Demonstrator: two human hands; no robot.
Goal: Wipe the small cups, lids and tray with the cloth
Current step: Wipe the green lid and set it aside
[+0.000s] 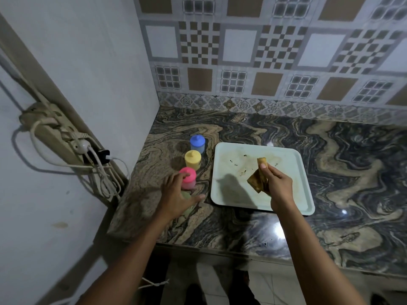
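We see the right hand (276, 186) pinching the folded cloth (256, 178) just above the stained tray (286, 159), likely poised to wipe, while the left hand (177, 194), fingers spread, touches the pink cup (189, 178) (lidded, in a row beside the tray), probably to lift it.

The tray (229, 204) is set on the counter (343, 172), which is backed by the tiled wall (264, 51). Three lidded cups are lined up on the counter just left of the tray, from back to front: the far cup (197, 143), the middle cup (192, 160) and the near cup (189, 178). The left hand (176, 194) is placed beside the near cup, fingertips against it, and another item is largely hidden beneath it. The cloth (256, 179) is held above the tray by the right hand (278, 187). A power strip (55, 133) is mounted on the side wall, left of the counter.
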